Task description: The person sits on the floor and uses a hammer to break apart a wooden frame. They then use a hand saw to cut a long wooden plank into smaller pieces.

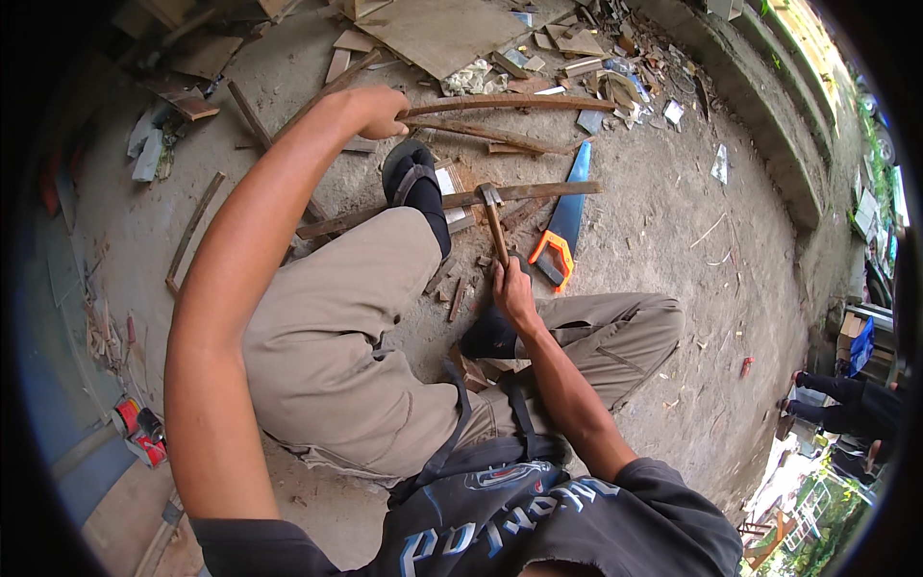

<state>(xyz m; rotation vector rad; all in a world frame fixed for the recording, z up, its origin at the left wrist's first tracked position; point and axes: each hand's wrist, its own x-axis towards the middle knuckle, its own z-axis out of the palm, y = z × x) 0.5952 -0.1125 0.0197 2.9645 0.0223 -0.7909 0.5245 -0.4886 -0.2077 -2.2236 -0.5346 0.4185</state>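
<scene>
My right hand (512,287) is wrapped round the wooden handle of a hammer (497,226). Its metal head is at a long wooden strip (558,189) that lies across the ground by my sandalled foot (415,173). Stretched out ahead, my left hand (383,111) is closed at the near end of a slightly bowed wooden strip (510,102); its fingertips are partly hidden. A thinner wooden strip (490,133) lies just below that one. To the right of the hammer is a handsaw (569,207) with a blue blade and orange handle, flat on the ground.
A large board (442,34) and a heap of wood scraps and litter (601,67) lie at the far side. Concrete steps (769,125) curve along the right. More offcuts (178,101) are at the far left. Another person (836,399) is at the right edge.
</scene>
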